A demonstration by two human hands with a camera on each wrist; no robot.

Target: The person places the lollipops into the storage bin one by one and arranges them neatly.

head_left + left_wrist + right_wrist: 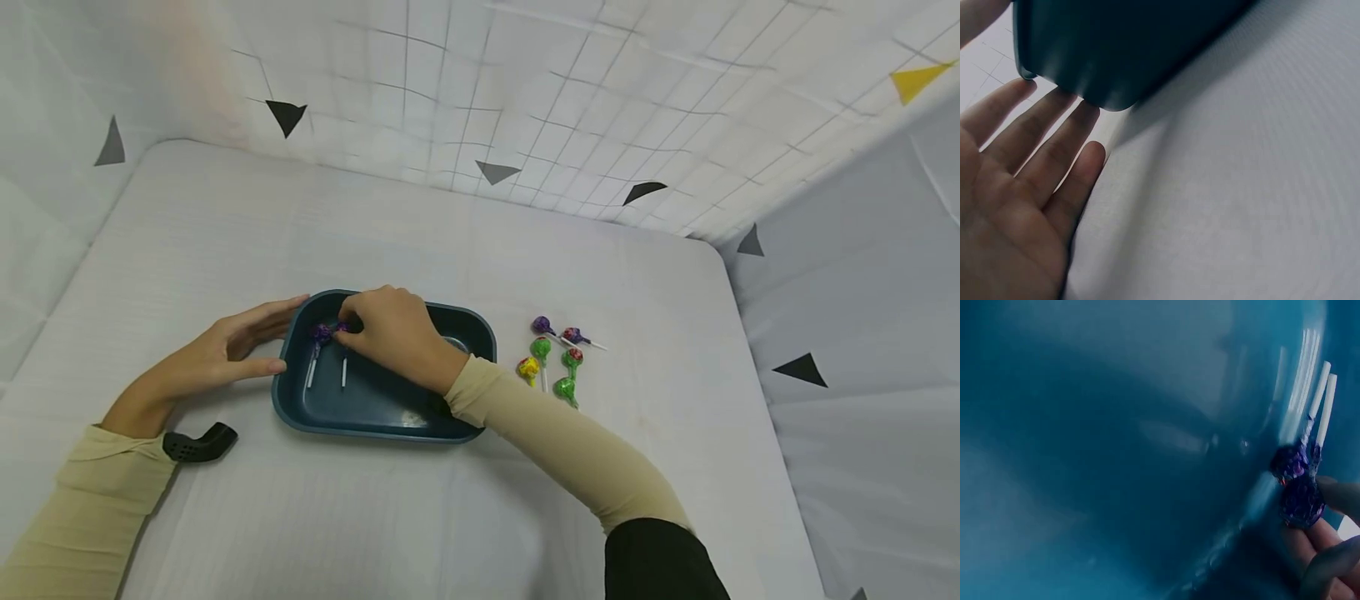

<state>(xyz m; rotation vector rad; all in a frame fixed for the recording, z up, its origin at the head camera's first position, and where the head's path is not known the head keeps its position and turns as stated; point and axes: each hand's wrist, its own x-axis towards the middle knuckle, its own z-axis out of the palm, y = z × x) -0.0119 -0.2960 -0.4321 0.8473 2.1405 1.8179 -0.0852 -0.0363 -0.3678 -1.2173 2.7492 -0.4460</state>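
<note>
A dark teal tray (375,435) lies on the white table. My left hand (217,354) touches its left end with straight, spread fingers; in the left wrist view the fingertips (1088,112) rest against the tray wall (1104,94). Inside the tray, my right hand (397,333) pinches the head of a purple lollipop (342,327) between thumb and fingers, its white stick pointing toward me. Beside it at the left end lies another purple lollipop (321,335). The right wrist view shows the pinched purple lollipop (1302,503) against the other lollipop (1289,462).
Right of the tray lie several lollipops: purple ones (542,326), green ones (541,348) and a yellow one (528,367). White fabric walls with black and grey triangles stand behind and beside the table. A black band is on the left wrist.
</note>
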